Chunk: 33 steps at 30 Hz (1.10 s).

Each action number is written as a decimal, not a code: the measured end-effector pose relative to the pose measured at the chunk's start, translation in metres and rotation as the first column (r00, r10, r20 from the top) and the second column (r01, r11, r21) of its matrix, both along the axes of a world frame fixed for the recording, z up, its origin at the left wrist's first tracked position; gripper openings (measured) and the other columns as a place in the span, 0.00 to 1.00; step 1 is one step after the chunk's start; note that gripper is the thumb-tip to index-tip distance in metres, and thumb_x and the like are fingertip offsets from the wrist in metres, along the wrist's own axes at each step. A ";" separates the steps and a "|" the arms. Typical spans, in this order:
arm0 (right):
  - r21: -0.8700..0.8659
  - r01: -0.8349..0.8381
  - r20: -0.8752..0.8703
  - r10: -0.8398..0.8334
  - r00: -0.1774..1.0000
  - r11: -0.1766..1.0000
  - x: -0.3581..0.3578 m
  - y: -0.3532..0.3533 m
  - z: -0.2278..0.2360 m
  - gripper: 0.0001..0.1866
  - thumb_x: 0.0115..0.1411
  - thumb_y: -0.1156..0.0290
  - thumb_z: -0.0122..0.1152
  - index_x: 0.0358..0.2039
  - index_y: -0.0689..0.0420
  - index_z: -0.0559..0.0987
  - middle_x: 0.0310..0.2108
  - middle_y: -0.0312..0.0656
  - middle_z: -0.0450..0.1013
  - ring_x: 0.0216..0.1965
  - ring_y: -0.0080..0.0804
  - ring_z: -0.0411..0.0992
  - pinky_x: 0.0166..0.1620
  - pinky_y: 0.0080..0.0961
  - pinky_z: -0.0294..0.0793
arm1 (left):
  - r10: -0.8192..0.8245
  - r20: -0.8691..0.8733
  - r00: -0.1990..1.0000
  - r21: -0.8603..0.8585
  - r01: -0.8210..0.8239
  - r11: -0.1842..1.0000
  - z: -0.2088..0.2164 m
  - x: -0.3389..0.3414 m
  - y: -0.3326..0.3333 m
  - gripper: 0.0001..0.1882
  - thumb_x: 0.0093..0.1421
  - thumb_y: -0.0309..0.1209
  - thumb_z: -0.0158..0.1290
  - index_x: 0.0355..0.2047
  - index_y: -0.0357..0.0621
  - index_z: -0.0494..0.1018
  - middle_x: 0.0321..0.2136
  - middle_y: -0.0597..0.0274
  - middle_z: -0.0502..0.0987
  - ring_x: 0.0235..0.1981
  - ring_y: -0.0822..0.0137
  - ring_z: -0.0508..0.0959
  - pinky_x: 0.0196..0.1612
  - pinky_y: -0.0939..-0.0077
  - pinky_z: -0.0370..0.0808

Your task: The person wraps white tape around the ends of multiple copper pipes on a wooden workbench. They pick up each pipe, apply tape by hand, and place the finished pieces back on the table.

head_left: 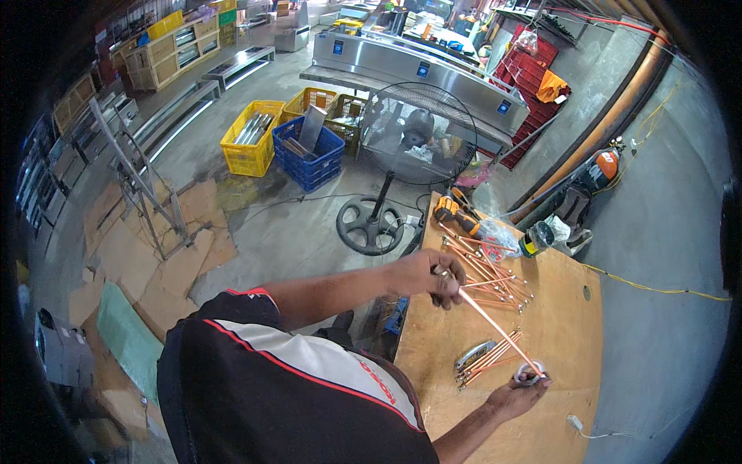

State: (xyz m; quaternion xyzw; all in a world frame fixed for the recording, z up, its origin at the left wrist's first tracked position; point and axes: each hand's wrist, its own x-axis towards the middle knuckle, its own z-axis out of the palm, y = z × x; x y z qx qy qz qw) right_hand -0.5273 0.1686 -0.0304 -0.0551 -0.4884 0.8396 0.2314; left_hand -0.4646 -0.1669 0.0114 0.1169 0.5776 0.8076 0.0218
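A thin copper tube [500, 331] slants over the wooden table between my two hands. My left hand [434, 280] is closed round its far end, where a small metal fitting partly shows between the fingers. At the near end, my right hand [522, 396] grips the tube together with a pale ring that looks like a roll of tape [529, 371]. Beneath the tube lies a small bundle of copper tubes [492, 359], beside a grey-and-dark hand tool [473, 354] whose kind is unclear. A larger loose pile of copper tubes with metal end fittings [495, 280] spreads beyond my left hand.
An orange-and-black power drill [456, 214], a plastic bag [498, 236] and a dark canister [536, 239] occupy the far part of the table [568, 325]. Beyond stand a pedestal fan [379, 203], a blue crate [309, 158] and a yellow crate [251, 139]. A yellow cable [657, 288] runs along the right.
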 end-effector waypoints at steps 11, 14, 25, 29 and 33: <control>-0.300 -0.175 0.337 0.276 0.900 0.938 0.028 -0.020 -0.047 0.19 0.71 0.52 0.47 0.44 0.56 0.73 0.35 0.37 0.72 0.35 0.29 0.72 0.36 0.29 0.75 | -0.042 -0.253 0.966 -0.132 0.008 0.991 0.050 -0.010 0.009 0.23 0.67 0.51 0.49 0.45 0.42 0.76 0.27 0.65 0.77 0.30 0.73 0.78 0.35 0.74 0.75; -0.376 -0.136 0.462 0.313 0.830 0.916 0.049 -0.042 -0.044 0.19 0.71 0.52 0.47 0.46 0.55 0.73 0.35 0.38 0.73 0.33 0.29 0.73 0.33 0.28 0.76 | -0.056 -0.528 0.847 -0.401 -0.191 0.896 0.066 -0.023 0.013 0.23 0.66 0.50 0.52 0.41 0.41 0.78 0.29 0.62 0.78 0.35 0.68 0.78 0.41 0.69 0.74; -0.528 -0.316 0.484 0.586 0.651 0.788 0.066 -0.055 -0.077 0.16 0.67 0.48 0.52 0.38 0.48 0.71 0.24 0.34 0.68 0.22 0.26 0.66 0.32 0.34 0.71 | -0.311 -0.538 0.783 -0.232 0.217 0.948 0.084 -0.035 0.042 0.23 0.66 0.49 0.52 0.40 0.39 0.76 0.34 0.61 0.78 0.40 0.66 0.78 0.45 0.70 0.74; -0.592 -0.304 0.459 0.622 0.634 0.746 0.067 -0.063 -0.074 0.14 0.70 0.50 0.48 0.38 0.47 0.71 0.23 0.34 0.67 0.22 0.28 0.66 0.33 0.35 0.70 | 0.151 -0.506 0.849 0.106 -0.112 0.988 0.065 -0.038 0.073 0.23 0.67 0.49 0.49 0.39 0.38 0.72 0.32 0.60 0.77 0.37 0.67 0.78 0.42 0.72 0.74; -0.634 -0.390 0.356 0.700 0.619 0.667 0.070 -0.063 -0.076 0.14 0.70 0.51 0.47 0.37 0.48 0.72 0.23 0.35 0.68 0.22 0.28 0.66 0.33 0.37 0.71 | 0.187 -0.472 0.862 0.355 -0.008 0.935 0.064 -0.044 0.094 0.26 0.70 0.52 0.42 0.32 0.38 0.71 0.27 0.64 0.74 0.30 0.72 0.76 0.37 0.75 0.74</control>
